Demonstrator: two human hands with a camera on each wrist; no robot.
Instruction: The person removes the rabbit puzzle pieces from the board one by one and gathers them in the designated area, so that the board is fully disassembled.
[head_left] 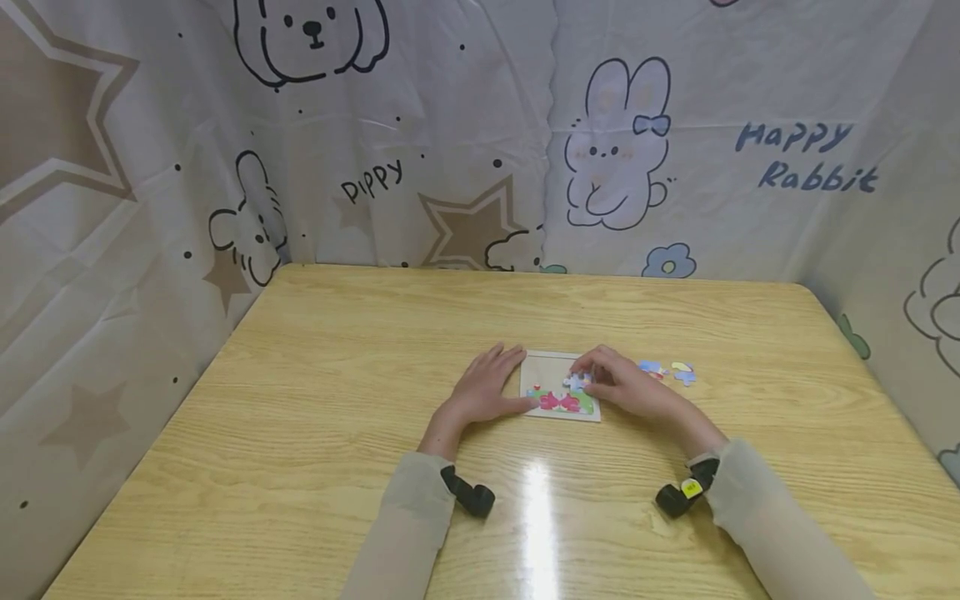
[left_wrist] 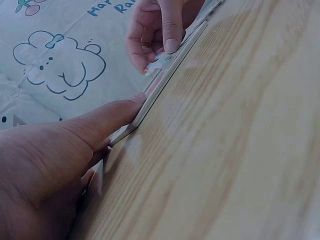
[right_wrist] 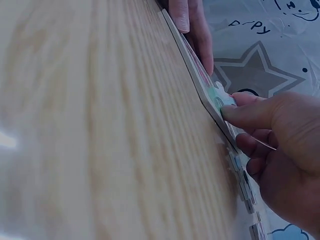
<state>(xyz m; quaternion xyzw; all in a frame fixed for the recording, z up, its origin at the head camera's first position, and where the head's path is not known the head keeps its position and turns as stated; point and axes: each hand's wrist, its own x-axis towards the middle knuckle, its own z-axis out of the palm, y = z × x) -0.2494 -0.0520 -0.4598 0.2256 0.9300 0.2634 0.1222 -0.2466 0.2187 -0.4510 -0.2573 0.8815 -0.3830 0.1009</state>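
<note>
A small square puzzle board [head_left: 542, 371] lies on the table, its lower part filled with green and pink pieces and its upper part bare. My right hand [head_left: 626, 385] pinches a pale blue puzzle piece [head_left: 577, 381] between thumb and fingers over the board's right side. That piece looks tilted in the left wrist view, above the board's surface. On the board's left edge rests my left hand [head_left: 489, 390], fingers extended, with its thumb [left_wrist: 117, 114] on the lower left corner. Whether the held piece touches its neighbours is hard to tell.
Right of the board lie loose puzzle pieces [head_left: 683, 372], some partly behind my right hand. The wooden table [head_left: 337, 375] reaches back to a printed curtain [head_left: 465, 125]. A bright light reflection [head_left: 537, 525] shows in front of the board.
</note>
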